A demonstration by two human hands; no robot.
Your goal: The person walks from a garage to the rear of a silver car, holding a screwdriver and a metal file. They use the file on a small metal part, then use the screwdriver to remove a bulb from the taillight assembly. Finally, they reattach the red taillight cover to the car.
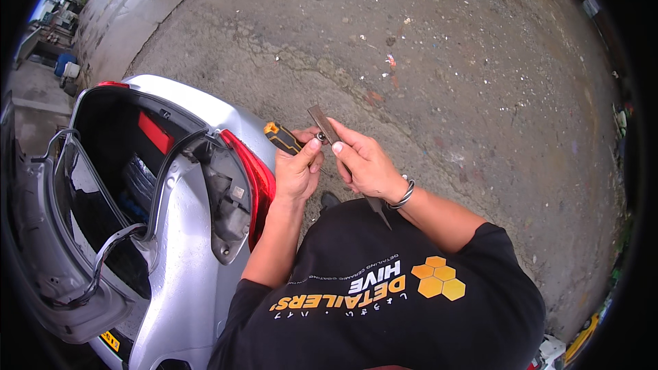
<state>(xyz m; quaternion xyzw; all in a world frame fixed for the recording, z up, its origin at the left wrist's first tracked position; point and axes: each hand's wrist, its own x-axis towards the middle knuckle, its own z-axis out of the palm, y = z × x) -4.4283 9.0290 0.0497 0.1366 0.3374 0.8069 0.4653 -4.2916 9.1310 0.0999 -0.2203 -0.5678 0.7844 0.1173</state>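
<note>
My left hand [298, 170] is closed around a tool with a black and orange handle [282, 138], whose end sticks out to the left. By the left thumb tip shows a small round metal piece [320, 136]; whether it belongs to that tool I cannot tell. My right hand [363, 162] grips a flat, brownish metal file [322, 123]. Its broad end points up and away, against or very near the small metal piece. A narrow metal point [378, 211] comes out below the right hand, apparently the file's other end. Both hands meet in front of my chest.
Close on my left stands a silver car [175, 233] with its trunk lid [41, 233] raised. A red tail light [250, 178] borders an exposed grey recess [229, 216]. Inside the trunk lies a red object [156, 133]. Rough ground [466, 96] with scattered debris stretches ahead.
</note>
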